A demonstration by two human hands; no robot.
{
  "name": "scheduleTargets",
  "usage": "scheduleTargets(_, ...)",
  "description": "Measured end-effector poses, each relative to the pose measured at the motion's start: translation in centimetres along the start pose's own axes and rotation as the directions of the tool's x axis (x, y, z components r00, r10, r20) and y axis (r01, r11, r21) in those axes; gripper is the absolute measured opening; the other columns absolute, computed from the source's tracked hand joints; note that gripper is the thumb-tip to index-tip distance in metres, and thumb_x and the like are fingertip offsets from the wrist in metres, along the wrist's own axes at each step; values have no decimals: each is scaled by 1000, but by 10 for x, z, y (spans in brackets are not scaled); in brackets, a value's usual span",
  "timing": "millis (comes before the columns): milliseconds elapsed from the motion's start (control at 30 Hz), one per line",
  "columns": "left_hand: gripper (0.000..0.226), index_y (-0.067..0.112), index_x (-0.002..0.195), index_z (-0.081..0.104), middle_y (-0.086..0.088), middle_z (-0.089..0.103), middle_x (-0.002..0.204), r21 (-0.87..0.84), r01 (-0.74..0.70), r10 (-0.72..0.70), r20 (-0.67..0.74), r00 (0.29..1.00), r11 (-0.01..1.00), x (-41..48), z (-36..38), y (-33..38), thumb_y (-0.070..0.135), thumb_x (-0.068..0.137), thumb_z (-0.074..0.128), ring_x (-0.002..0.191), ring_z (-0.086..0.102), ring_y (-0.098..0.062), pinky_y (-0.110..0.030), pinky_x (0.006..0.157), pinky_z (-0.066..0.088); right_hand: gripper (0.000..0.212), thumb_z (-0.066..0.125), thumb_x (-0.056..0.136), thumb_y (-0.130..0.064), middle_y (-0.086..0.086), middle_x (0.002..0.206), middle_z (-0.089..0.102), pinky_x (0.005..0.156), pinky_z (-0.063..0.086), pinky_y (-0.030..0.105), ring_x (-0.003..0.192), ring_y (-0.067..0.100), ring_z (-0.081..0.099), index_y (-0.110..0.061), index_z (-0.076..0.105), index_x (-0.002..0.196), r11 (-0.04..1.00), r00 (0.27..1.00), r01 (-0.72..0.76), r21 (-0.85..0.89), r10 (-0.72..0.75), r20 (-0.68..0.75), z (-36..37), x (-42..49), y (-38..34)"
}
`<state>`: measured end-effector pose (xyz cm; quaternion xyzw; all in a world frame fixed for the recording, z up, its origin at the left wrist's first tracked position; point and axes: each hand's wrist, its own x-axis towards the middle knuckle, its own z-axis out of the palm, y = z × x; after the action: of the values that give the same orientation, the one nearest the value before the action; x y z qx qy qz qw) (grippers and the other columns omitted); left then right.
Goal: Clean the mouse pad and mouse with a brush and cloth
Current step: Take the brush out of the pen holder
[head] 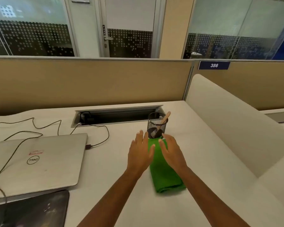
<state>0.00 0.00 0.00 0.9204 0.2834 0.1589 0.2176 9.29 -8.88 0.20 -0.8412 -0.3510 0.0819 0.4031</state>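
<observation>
Desk (111, 163): cloth (166, 176) near right divider (228, 128)

Your left hand (138, 154) and right hand (171, 153) cover the far end of the cloth (166, 174), and you cannot tell whether your palms touch it or hang just above it. Just beyond your fingertips, the brush (166, 117) shows only its wooden handle. Its head sits behind the mesh of the cup (156, 126), too dark to make out. Well left of your left hand, the pad (33, 208) runs off the bottom edge, partly under the laptop (39, 161), which the left edge cuts. The cable (44, 126) leaves by that edge too.
</observation>
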Motion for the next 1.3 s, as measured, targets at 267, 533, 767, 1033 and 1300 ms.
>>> scheduleTargets(267, 61, 16, 150, 7, -6, 2, 159, 178, -97, 94, 27, 995, 979, 52, 19, 11, 39, 99, 32, 147, 2, -22, -36, 119, 6, 44, 37, 98, -33, 7, 145, 39, 107, 32, 32, 133, 21, 38, -14, 37, 138, 998, 998, -50, 34, 51, -38, -8, 56, 27)
scheduleTargets(533, 64, 15, 149, -2, -6, -3, 159, 293, -169, 157, 64, 986, 941, 75, 31, 8, 39, 99, 30, 147, -5, -21, -35, 119, -3, 41, 34, 99, -32, 14, 133, 51, 96, 39, 31, 122, 28, 48, -9, 45, 130, 985, 989, -118, 129, 128, -71, -16, 121, 24)
scheduleTargets(767, 65, 15, 149, -3, -6, -5, 159, 312, -182, 176, 48, 983, 932, 73, 36, 6, 38, 99, 30, 147, -7, -21, -34, 118, -6, 34, 44, 96, -22, 16, 127, 57, 89, 40, 25, 115, 27, 53, -5, 53, 124, 989, 990, -83, 122, 96, -101, -15, 140, 21)
scheduleTargets(1033, 65, 14, 149, -5, -7, -5, 159, 351, -177, 156, 86, 984, 920, 73, 32, 9, 37, 99, 31, 147, -8, -22, -36, 118, -6, 33, 57, 90, -27, 18, 112, 53, 73, 36, 17, 103, 25, 52, -3, 62, 112, 997, 965, 61, 48, -46, -259, -11, 128, 9)
scheduleTargets(1300, 66, 11, 149, -2, -8, -7, 159, 451, -159, 135, 84, 987, 878, 76, 5, 16, 42, 99, 27, 146, -15, -23, -39, 117, -11, 29, 58, 89, -21, 15, 90, 57, 63, 41, 19, 83, 18, 51, -2, 65, 109, 945, 857, 322, 64, -262, -443, -40, 97, -27)
